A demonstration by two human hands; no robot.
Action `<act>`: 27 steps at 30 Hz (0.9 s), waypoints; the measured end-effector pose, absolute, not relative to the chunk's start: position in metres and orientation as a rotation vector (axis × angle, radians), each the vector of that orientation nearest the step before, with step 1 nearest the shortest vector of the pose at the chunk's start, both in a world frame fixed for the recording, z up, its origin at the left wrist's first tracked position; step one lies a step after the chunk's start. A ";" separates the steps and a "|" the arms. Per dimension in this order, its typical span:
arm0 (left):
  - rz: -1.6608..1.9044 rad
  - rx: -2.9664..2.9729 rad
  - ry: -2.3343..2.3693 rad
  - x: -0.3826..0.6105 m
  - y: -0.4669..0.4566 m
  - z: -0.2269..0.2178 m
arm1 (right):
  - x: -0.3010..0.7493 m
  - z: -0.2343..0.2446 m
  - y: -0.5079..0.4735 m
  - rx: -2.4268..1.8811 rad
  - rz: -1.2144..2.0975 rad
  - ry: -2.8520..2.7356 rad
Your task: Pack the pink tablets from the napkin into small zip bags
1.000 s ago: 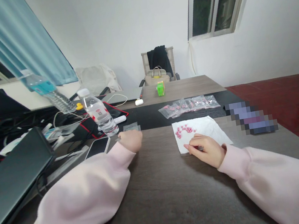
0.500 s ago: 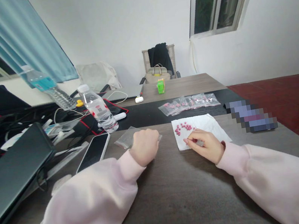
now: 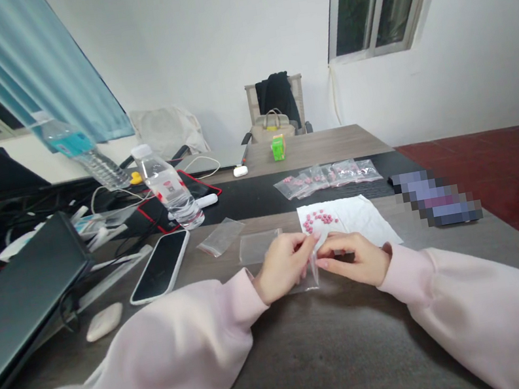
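Far left, a dark tablet [image 3: 13,302] sits tilted over a tangle of cables, with a white oval thing [image 3: 104,321] on the table [image 3: 336,354] just below it. Next comes a phone [image 3: 159,267], face up, and behind it a water bottle [image 3: 169,186] standing upright. Now the action: two flat clear bags lie on the table, the first bag [image 3: 221,237] nearer the phone, the second bag [image 3: 258,246] right behind the left hand [image 3: 282,269]. That hand is in a narrow pinch, fingers and thumb closed on the top of a third clear one, the held bag [image 3: 309,277], which hangs between both hands, just at the tissue's near edge. The right hand [image 3: 353,260] comes in tight from the other side, also pinching narrowly on that bag, its fingertips [image 3: 323,263] nearly meeting the left hand — exactly how they sit on the plastic is partly hidden. Just beyond lies the white tissue [image 3: 363,220], pink tablets [image 3: 319,217] clustered at its far left corner. Farther back, a row of filled bags [image 3: 326,176] lies on a black mat, and to the right sits something blurred [image 3: 438,206] — can't tell what
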State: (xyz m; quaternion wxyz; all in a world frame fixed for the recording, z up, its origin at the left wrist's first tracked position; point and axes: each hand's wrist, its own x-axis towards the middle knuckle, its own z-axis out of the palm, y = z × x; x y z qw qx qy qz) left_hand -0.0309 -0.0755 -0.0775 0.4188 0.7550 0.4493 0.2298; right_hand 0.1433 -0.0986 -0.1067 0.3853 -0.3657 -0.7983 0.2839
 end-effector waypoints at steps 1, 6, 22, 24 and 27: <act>0.599 1.804 1.055 -0.028 -0.078 -0.083 | 0.144 -0.107 -0.098 -0.937 0.747 -2.037; 0.718 1.595 0.930 -0.025 -0.084 -0.097 | 0.144 -0.108 -0.097 -0.992 0.845 -2.002; 0.693 1.600 0.802 -0.026 -0.087 -0.097 | 0.143 -0.110 -0.100 -0.938 0.894 -2.007; 0.755 1.598 0.832 -0.026 -0.087 -0.096 | 0.143 -0.109 -0.100 -0.921 0.932 -1.995; 0.855 1.576 0.863 -0.027 -0.087 -0.096 | 0.141 -0.107 -0.101 -0.881 0.974 -1.953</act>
